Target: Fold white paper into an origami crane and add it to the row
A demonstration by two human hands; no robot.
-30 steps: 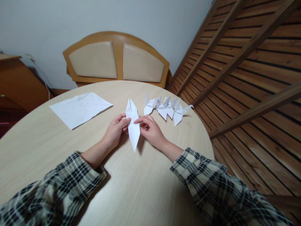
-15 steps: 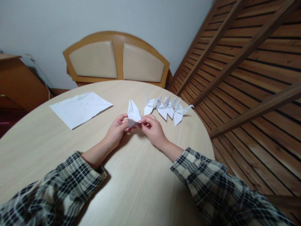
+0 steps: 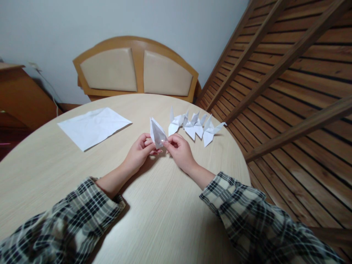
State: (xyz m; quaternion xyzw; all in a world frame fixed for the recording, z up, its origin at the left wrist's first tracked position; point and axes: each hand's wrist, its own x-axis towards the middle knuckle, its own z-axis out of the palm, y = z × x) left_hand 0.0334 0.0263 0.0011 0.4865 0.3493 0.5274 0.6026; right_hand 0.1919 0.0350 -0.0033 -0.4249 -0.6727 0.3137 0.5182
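A folded piece of white paper (image 3: 157,132), pointed at its top, is held upright between both hands above the table. My left hand (image 3: 139,149) is closed on its lower left side, thumb in front and fingers partly hidden behind. My right hand (image 3: 178,147) pinches its lower right corner between thumb and fingers. Just beyond my right hand stand several folded white paper cranes in a row, among them a left one (image 3: 176,121) and a right one (image 3: 211,132).
On the left of the round wooden table (image 3: 143,220) lies a flat sheet of white paper (image 3: 95,126). A padded headboard (image 3: 140,69) stands past the far edge. Slatted wooden panelling (image 3: 291,95) rises at the right, and a brown cabinet (image 3: 22,99) stands at the far left.
The front flap of the folded paper, which lay low toward me, is now raised against the rest, making a single pointed shape. Both hands stay nearly in place; the cranes and sheet have not moved.
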